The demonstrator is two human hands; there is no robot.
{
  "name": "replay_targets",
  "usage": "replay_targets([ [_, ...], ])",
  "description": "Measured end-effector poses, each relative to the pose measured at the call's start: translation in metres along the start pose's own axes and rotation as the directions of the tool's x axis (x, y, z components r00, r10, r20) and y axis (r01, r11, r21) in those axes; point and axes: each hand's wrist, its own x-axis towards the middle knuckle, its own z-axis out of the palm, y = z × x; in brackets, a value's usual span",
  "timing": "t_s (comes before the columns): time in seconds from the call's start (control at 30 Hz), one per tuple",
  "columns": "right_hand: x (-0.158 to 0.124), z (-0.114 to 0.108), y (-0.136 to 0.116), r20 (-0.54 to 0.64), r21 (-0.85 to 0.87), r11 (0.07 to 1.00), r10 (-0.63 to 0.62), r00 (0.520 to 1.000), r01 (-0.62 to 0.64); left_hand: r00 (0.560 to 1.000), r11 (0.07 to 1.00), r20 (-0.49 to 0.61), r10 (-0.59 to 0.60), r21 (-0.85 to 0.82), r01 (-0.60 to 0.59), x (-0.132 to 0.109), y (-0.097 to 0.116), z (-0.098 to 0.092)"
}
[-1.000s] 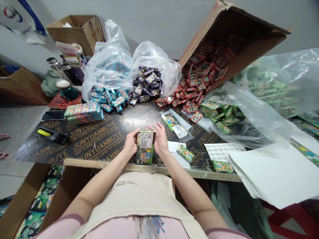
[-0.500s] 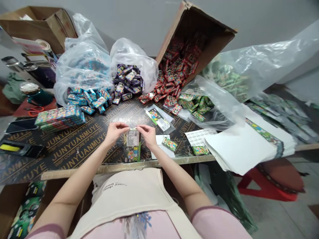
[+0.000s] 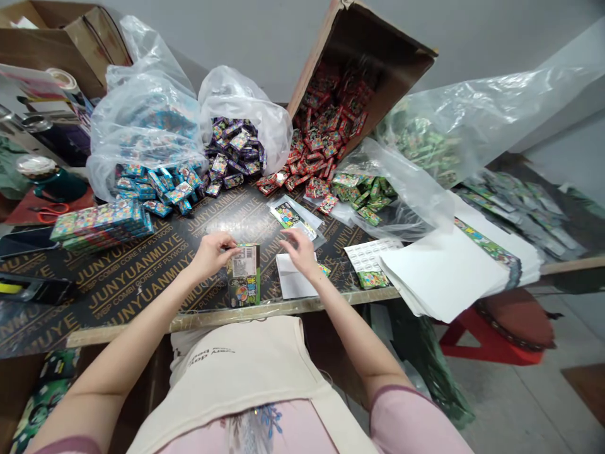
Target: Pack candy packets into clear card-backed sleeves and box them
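A flat printed packet point(image 3: 244, 280), green and black with a pale label panel at its top, lies near the table's front edge. My left hand point(image 3: 212, 255) pinches it by the upper left corner. Off to its right, my right hand point(image 3: 300, 252) is raised with fingers apart and nothing in them. Beneath that hand is a white sheet point(image 3: 293, 284), and a small green packet point(image 3: 324, 269) is partly hidden by my wrist. Just beyond my right fingertips rests a clear sleeve with a printed card point(image 3: 288, 215).
Heaps of small blue boxes point(image 3: 158, 186), purple boxes point(image 3: 236, 151), red boxes point(image 3: 316, 151) and green boxes point(image 3: 366, 195) line the back. A tilted carton point(image 3: 401, 57) holds red ones. On the right are a sticker sheet point(image 3: 366, 257), white card stack point(image 3: 435, 271) and red stool point(image 3: 515, 328).
My right hand has let go of the packet's top edge and moved right, above the white sheet. My left hand stays at the packet's corner. The whole view has shifted slightly.
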Motion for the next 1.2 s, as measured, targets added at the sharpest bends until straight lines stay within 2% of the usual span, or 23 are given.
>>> replay_targets([
  [0.03, 0.001, -0.011, 0.016, -0.015, -0.161, 0.984, 0.075, 0.997, -0.077, 0.999, 1.0, 0.032, 0.011, 0.026, -0.012, 0.0, 0.0, 0.0],
  [0.1, 0.002, -0.031, 0.047, 0.011, -0.423, 0.888, 0.205, 0.979, -0.181, 0.994, 0.996, 0.106, 0.033, 0.084, -0.042, 0.001, 0.001, 0.001],
  [0.17, 0.0, -0.042, 0.07, 0.064, -0.53, 0.824, 0.274, 0.96, -0.2, 0.986, 0.99, 0.16, 0.035, 0.13, -0.057, 0.002, 0.002, 0.003],
  [0.27, -0.004, -0.044, 0.085, 0.115, -0.536, 0.824, 0.286, 0.951, -0.183, 0.986, 0.989, 0.165, 0.024, 0.139, -0.047, 0.003, 0.002, 0.006],
  [0.47, -0.014, -0.032, 0.084, 0.179, -0.503, 0.856, 0.237, 0.955, -0.118, 0.996, 0.998, 0.088, 0.012, 0.062, -0.017, 0.002, 0.0, 0.011],
  [0.7, -0.022, -0.038, 0.084, 0.151, -0.439, 0.885, 0.246, 0.958, -0.158, 0.998, 1.0, 0.058, -0.014, 0.01, 0.013, 0.001, 0.001, 0.015],
  [0.77, -0.018, -0.042, 0.075, 0.133, -0.421, 0.891, 0.246, 0.96, -0.17, 0.999, 0.999, 0.035, -0.032, -0.021, 0.033, 0.0, 0.002, 0.017],
  [0.83, -0.01, -0.042, 0.055, 0.088, -0.38, 0.911, 0.209, 0.974, -0.162, 0.997, 0.996, -0.02, -0.07, -0.061, 0.068, -0.001, 0.004, 0.019],
  [0.87, -0.005, -0.041, 0.04, 0.06, -0.32, 0.936, 0.176, 0.983, -0.148, 0.993, 0.992, -0.058, -0.101, -0.086, 0.096, -0.002, 0.005, 0.019],
  [0.93, 0.008, -0.035, 0.004, 0.036, -0.093, 0.99, 0.114, 0.993, -0.11, 0.975, 0.976, -0.139, -0.172, -0.154, 0.151, -0.004, 0.007, 0.02],
  [1.0, 0.02, -0.025, -0.034, 0.129, 0.205, 0.973, 0.08, 0.988, -0.106, 0.958, 0.957, -0.181, -0.224, -0.227, 0.181, -0.005, 0.009, 0.019],
  [1.07, 0.031, -0.012, -0.067, 0.311, 0.377, 0.91, 0.05, 0.949, -0.172, 0.955, 0.945, -0.178, -0.238, -0.268, 0.186, -0.005, 0.01, 0.016],
  [1.13, 0.041, 0.002, -0.087, 0.456, 0.398, 0.889, 0.024, 0.89, -0.228, 0.96, 0.945, -0.159, -0.232, -0.272, 0.183, -0.006, 0.012, 0.012],
  [1.2, 0.048, 0.014, -0.094, 0.526, 0.36, 0.9, 0.021, 0.85, -0.245, 0.966, 0.951, -0.147, -0.212, -0.26, 0.169, -0.007, 0.015, 0.009],
])
